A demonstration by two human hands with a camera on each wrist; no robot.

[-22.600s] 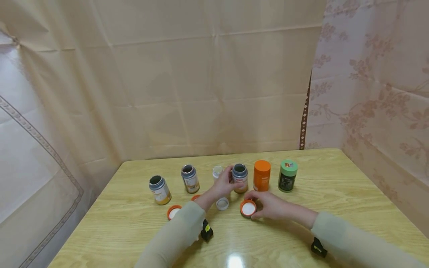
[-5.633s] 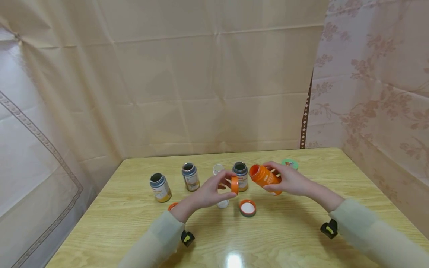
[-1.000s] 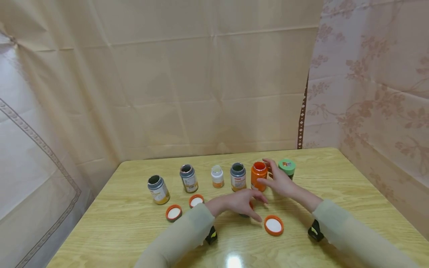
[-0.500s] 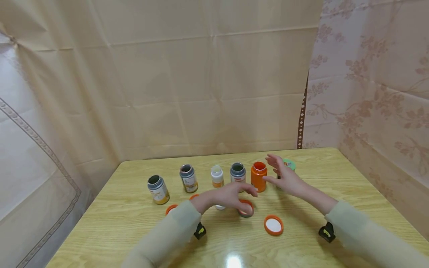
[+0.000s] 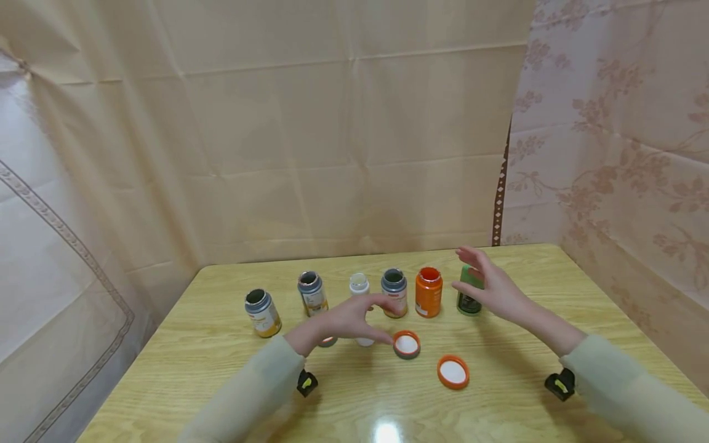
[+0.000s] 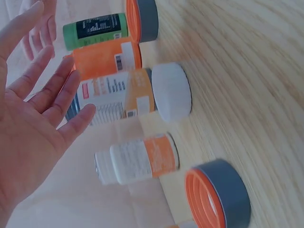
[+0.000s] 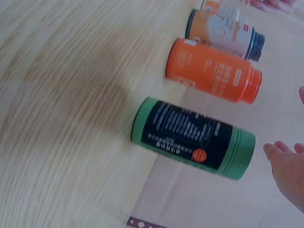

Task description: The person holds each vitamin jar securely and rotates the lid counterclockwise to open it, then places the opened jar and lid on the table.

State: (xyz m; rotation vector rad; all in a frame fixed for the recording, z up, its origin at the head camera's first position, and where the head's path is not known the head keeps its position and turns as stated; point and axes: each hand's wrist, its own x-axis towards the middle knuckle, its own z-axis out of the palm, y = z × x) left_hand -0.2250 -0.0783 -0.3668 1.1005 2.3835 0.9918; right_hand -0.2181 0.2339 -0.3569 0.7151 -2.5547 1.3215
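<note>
My right hand (image 5: 495, 292) hovers with spread fingers beside the lidded green bottle (image 7: 190, 137), partly covering it in the head view. In the right wrist view a gap shows between the fingertips and its green lid (image 7: 239, 154). Left of it stands the uncapped orange bottle (image 5: 429, 294). My left hand (image 5: 354, 320) is held above the table, thumb apart from the fingers, holding nothing. It covers part of the small white bottle (image 6: 135, 159) and grey-necked bottle (image 5: 394, 289) in the head view. The orange lid (image 5: 453, 372) lies inner side up near the front.
Two more open grey-necked bottles stand left: one at the end (image 5: 263, 314), another (image 5: 312, 292) nearer the middle. A grey-and-orange lid (image 5: 407, 346), a white cap (image 6: 171, 92) and another grey-and-orange lid (image 6: 218, 194) lie before the row. Curtains rise behind the wooden table (image 5: 183, 381).
The orange bottle, lidded at first, then tilted in my right hand, now stands uncapped. Its lid went from my left hand to the table. Lately the right hand moved right, the left hand left.
</note>
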